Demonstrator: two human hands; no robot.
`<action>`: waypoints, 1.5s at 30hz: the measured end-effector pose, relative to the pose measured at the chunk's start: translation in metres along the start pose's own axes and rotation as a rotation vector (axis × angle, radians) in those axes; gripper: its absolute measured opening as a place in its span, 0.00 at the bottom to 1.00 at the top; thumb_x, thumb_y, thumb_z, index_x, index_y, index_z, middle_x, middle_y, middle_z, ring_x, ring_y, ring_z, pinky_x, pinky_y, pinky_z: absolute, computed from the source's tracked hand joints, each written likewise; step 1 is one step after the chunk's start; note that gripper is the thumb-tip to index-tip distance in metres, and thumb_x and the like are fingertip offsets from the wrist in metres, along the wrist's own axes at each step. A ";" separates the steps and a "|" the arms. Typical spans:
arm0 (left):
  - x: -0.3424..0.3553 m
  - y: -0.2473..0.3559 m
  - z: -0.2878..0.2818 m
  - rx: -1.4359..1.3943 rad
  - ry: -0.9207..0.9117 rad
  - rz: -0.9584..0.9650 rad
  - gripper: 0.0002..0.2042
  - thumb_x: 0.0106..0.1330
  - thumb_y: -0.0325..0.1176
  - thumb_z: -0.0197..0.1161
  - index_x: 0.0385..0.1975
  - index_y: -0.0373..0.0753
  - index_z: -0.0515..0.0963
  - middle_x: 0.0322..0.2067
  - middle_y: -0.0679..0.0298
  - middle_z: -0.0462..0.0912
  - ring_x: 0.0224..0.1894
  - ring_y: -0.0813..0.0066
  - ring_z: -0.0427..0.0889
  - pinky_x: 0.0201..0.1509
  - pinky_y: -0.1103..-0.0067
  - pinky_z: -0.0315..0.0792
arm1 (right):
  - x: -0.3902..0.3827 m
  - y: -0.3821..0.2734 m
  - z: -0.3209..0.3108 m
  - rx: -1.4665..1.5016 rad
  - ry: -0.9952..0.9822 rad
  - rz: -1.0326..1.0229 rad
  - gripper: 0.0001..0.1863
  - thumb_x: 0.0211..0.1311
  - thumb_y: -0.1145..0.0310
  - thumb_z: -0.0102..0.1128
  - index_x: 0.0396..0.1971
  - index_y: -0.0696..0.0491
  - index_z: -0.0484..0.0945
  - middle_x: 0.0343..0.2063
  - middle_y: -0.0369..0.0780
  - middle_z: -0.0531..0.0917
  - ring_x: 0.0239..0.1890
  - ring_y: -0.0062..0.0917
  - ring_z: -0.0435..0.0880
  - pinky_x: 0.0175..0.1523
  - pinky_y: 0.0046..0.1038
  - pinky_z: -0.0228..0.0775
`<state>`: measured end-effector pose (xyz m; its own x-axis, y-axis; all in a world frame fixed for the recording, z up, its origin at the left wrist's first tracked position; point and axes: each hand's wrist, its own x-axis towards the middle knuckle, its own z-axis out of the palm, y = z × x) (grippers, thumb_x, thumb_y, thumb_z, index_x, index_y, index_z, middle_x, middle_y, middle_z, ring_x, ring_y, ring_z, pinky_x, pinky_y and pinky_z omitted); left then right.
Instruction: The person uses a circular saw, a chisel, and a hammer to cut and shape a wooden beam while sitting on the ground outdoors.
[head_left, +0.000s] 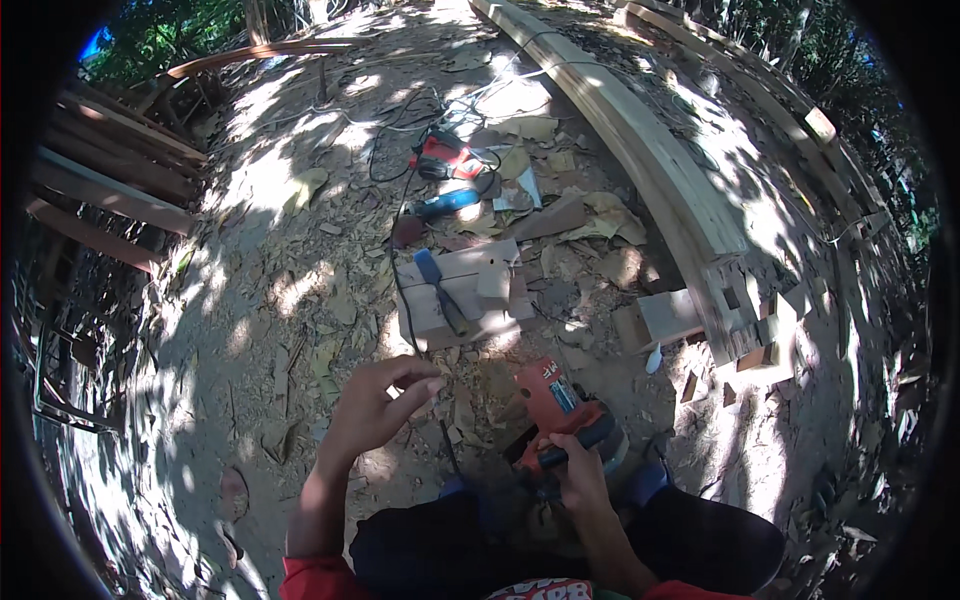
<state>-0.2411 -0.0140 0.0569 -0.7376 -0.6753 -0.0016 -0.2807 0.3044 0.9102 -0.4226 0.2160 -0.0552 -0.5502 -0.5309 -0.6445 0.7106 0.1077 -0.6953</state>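
My right hand (582, 474) is wrapped round the black handle of an orange power tool (553, 388), which sits low between my knees. Its working end is in shadow and hard to make out. To the left of it my left hand (378, 408) is raised with thumb and forefinger pinched together. Whatever may be between those fingertips is too small to tell. A dark cord (407, 310) runs down past the left fingertips. Just beyond my hands, wooden blocks (472, 262) lie on the ground, and a hand tool with a flat blue end (428, 267) and dark handle rests across them.
Farther ahead lie a blue grinder-like tool (447, 203), a red and black power tool (447, 157) and tangled cables. A long timber beam (640, 150) stretches away on the right, with mortised wood pieces (735, 345) at its near end. Planks (120, 185) are stacked at left.
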 end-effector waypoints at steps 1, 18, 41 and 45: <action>0.028 -0.007 0.004 0.002 -0.001 -0.035 0.13 0.66 0.35 0.66 0.43 0.32 0.82 0.35 0.59 0.87 0.37 0.77 0.84 0.43 0.77 0.76 | 0.000 0.001 -0.006 -0.037 -0.017 -0.036 0.07 0.61 0.70 0.59 0.35 0.58 0.79 0.29 0.39 0.84 0.32 0.24 0.84 0.39 0.29 0.77; 0.182 -0.132 0.093 0.532 0.236 -0.031 0.48 0.58 0.64 0.64 0.69 0.35 0.56 0.61 0.43 0.68 0.58 0.41 0.75 0.56 0.60 0.74 | 0.019 0.011 -0.023 -0.250 0.098 0.134 0.16 0.55 0.74 0.62 0.43 0.61 0.73 0.25 0.38 0.80 0.26 0.22 0.81 0.32 0.26 0.74; 0.073 -0.192 0.033 0.197 0.498 -0.158 0.30 0.63 0.30 0.54 0.67 0.33 0.58 0.29 0.56 0.79 0.28 0.68 0.77 0.36 0.70 0.73 | 0.033 0.041 -0.031 -0.322 0.000 -0.022 0.27 0.54 0.76 0.64 0.54 0.59 0.65 0.32 0.37 0.79 0.29 0.21 0.80 0.36 0.25 0.76; -0.033 -0.229 0.046 0.118 0.586 -0.257 0.27 0.66 0.25 0.50 0.67 0.29 0.60 0.55 0.49 0.75 0.56 0.63 0.76 0.64 0.72 0.66 | 0.036 0.046 -0.033 -0.334 -0.013 -0.036 0.26 0.54 0.77 0.64 0.53 0.59 0.66 0.32 0.37 0.79 0.29 0.21 0.80 0.36 0.25 0.75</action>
<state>-0.1808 -0.0302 -0.1702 -0.1904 -0.9807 0.0434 -0.4938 0.1339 0.8592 -0.4241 0.2297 -0.1204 -0.5649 -0.5498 -0.6153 0.5068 0.3573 -0.7845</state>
